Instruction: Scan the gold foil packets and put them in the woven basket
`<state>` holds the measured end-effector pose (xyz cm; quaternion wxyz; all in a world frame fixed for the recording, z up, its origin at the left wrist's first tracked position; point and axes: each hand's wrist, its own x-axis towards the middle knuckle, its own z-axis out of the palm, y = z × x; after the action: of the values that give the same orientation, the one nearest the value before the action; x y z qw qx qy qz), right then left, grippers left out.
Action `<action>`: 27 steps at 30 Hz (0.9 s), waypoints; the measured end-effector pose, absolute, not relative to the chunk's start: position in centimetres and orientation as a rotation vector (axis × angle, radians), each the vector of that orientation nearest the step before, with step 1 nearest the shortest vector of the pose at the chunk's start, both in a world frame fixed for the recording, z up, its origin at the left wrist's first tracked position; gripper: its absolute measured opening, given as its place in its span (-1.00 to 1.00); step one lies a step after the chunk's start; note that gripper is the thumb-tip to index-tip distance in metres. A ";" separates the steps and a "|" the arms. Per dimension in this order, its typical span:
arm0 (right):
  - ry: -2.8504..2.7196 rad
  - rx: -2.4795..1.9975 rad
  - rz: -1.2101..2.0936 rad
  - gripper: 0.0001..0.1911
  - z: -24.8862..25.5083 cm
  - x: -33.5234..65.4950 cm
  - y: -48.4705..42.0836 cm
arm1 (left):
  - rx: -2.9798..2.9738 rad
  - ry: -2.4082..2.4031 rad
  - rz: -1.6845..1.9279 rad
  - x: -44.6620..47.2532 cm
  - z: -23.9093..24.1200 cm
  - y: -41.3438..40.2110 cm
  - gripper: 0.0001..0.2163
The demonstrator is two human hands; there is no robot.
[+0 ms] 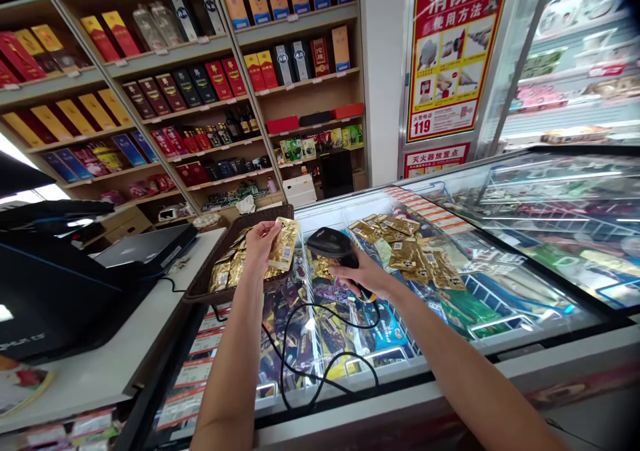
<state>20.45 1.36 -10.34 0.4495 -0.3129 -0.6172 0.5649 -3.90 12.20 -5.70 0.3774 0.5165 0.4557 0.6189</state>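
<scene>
The left hand [260,238] pinches a gold foil packet [284,243] upright, just beside the black barcode scanner [334,246] that the right hand [367,276] grips, above the freezer lid [525,304].

Hands: two; left hand [260,241] at centre frame, right hand [367,274] just right of it.
Gold packet [284,243]: one, gripped by the left hand.
Barcode scanner [333,243]: one, centre frame, gripped by the right hand.
Scanner cable [300,351]: one, lower centre.
Brown basket [200,284]: one, centre left; the packets inside overlap too much to count.
Loose packets [410,248]: one heap on the freezer lid [525,291], right of centre, roughly ten.
Red posters: two; large poster [453,51] upper right, small poster [435,160] beneath it.
Black till screen [50,291]: one, left edge.
</scene>
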 end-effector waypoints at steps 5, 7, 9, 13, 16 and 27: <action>-1.721 -0.789 1.386 -0.63 -10.3 20.4 0.8 | 1.242 1.207 1.539 -4.4 -5.7 12.1 -0.57; -1.792 -0.796 1.385 -0.61 -10.1 20.5 0.7 | 1.235 1.222 1.525 -4.5 -5.8 12.1 -0.57; -1.844 -0.800 1.401 -0.58 -10.0 20.7 0.5 | 1.225 1.243 1.491 -4.6 -5.9 12.2 -0.56; -1.933 -0.791 1.446 -0.52 -9.9 20.8 0.4 | 1.206 1.264 1.469 -4.7 -6.0 12.4 -0.55; -1.938 -0.813 1.457 -0.49 -10.1 20.7 0.5 | 1.198 1.272 1.461 -4.6 -5.9 12.3 -0.55; -1.947 -0.826 1.446 -0.48 -10.1 20.8 0.7 | 1.185 1.280 1.473 -4.1 -5.2 11.5 -0.61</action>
<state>20.84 0.69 -10.08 0.2857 -0.3089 -0.7283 0.5409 -4.07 11.49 -5.16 0.4163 0.4719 0.5098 0.5865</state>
